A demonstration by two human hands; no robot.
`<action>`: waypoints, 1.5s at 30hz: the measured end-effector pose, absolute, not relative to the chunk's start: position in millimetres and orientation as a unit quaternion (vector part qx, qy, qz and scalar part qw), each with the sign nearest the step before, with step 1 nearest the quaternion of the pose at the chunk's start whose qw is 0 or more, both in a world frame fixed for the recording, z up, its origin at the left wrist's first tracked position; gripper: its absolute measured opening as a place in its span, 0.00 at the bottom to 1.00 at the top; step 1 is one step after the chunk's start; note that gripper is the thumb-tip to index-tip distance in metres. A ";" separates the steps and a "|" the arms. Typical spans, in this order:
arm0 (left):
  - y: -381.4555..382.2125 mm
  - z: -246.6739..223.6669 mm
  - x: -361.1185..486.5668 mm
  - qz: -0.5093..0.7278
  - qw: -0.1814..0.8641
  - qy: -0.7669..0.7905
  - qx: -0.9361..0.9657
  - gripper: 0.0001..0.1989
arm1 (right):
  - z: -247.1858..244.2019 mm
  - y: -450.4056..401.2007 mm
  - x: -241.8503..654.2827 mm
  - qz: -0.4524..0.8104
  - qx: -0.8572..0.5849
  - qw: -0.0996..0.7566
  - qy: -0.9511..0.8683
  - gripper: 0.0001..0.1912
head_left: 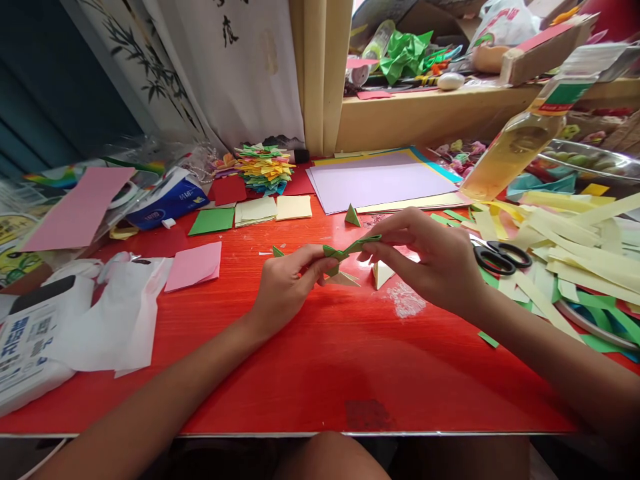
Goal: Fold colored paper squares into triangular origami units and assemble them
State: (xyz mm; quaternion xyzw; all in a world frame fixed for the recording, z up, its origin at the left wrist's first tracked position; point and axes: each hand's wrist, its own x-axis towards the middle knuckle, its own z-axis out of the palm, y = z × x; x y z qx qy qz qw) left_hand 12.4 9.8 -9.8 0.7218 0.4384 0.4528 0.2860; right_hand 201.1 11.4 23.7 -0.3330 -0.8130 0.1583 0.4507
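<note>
Over the middle of the red table, my left hand [290,280] pinches a small folded green paper [334,253] between thumb and fingers. The fingertips of my right hand [425,260] are closed on a narrow green part [367,242] that meets it; whether this is one piece or two I cannot tell. Below and between my hands lie a pale folded paper piece [343,278] and a cream folded triangle [382,274]. A green folded triangle [353,216] stands behind them. Another green tip [278,252] shows behind my left hand.
To the right, black-handled scissors [500,257] lie among paper strips [575,247], with a leaning bottle [520,147] behind. Coloured sheets [375,177] and a stack of folded pieces [265,170] are at the back. Pink paper squares [194,267] and a white package [37,340] lie left.
</note>
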 end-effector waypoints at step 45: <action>11.8 -2.1 18.4 0.226 0.436 0.348 0.799 0.16 | -24.9 97.6 224.7 0.110 -0.416 0.287 -0.856 0.15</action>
